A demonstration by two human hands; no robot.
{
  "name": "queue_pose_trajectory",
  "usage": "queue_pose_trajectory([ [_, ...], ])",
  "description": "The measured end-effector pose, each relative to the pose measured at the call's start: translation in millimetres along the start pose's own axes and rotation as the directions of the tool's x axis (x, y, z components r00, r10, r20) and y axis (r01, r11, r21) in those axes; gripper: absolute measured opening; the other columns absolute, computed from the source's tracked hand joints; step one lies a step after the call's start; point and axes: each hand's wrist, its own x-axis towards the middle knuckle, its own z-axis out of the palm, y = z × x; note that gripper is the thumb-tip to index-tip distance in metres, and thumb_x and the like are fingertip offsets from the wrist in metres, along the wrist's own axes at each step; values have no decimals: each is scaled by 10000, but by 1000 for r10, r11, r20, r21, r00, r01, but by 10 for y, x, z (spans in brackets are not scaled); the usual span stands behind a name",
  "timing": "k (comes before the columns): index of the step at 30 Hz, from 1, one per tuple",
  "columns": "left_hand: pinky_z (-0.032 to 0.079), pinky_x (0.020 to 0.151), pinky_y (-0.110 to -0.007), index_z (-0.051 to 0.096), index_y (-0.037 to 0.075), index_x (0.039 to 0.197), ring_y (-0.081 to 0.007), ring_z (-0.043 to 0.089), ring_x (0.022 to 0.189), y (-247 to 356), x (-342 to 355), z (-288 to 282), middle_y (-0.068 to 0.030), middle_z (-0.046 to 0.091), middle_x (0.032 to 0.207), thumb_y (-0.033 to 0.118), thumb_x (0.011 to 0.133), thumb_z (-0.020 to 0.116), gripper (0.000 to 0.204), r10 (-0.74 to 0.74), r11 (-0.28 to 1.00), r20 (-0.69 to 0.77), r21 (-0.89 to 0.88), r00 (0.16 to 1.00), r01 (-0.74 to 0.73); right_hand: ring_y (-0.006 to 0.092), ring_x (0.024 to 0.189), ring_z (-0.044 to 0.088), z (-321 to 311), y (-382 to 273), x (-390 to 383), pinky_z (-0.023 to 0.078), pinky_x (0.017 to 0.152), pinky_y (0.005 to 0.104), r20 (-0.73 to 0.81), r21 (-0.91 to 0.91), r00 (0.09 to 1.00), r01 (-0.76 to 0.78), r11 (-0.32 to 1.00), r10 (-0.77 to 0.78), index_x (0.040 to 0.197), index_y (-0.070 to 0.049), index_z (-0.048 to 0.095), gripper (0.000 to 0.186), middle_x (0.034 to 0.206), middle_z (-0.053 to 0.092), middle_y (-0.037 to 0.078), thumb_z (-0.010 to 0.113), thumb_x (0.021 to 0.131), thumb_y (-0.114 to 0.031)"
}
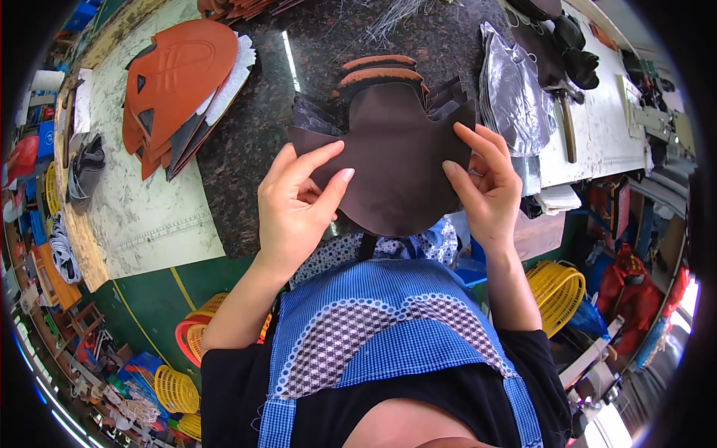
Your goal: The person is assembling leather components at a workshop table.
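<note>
Both my hands hold a dark brown, flat leather piece (386,172) with a rounded lower edge and side flaps, raised at the dark stone surface's front edge. My left hand (295,201) grips its left side with thumb and forefinger. My right hand (489,187) grips the right side, thumb on the front. Just beyond it lie dark cut pieces (317,112) with glossy faces and two strips (377,75) with rust-orange edges.
Orange-brown pieces (175,82) are stacked at back left, plastic-covered pieces (508,97) at back right beside a hammer (569,119). Loose threads (396,19) lie at the back. Yellow baskets (553,295) stand below the workbench (164,239).
</note>
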Motion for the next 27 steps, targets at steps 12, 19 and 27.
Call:
queue_pose_trajectory([
  [12, 504, 761, -321, 738, 58, 1054, -204, 596, 902, 235, 274, -89, -71, 563, 1088, 58, 801, 803, 261, 604, 572, -20, 706, 796, -417, 13, 683, 439, 123, -55, 50, 413, 576, 154, -54, -203, 999, -1, 979, -10, 1283, -24, 675, 467, 1267, 510, 75, 728, 826, 55],
  [19, 427, 1130, -457, 565, -46, 1351, -276, 558, 1302, -31, 191, 356, -134, 556, 1418, 136, 853, 729, 555, 507, 528, 419, 540, 753, -656, 45, 627, 428, -70, -72, 282, 387, 554, 195, -78, -437, 975, 156, 886, -210, 1190, -45, 717, 406, 1142, 545, 51, 749, 794, 40],
  [27, 359, 1168, -484, 543, -36, 1388, -309, 483, 1384, -34, 163, 367, -152, 486, 1500, 226, 893, 682, 577, 466, 503, 448, 575, 763, -645, 405, 1373, 415, 295, -300, 889, 383, 1127, 500, 395, -549, 763, 643, 534, -512, 1151, -93, 702, 395, 1395, 531, 154, 756, 761, -122],
])
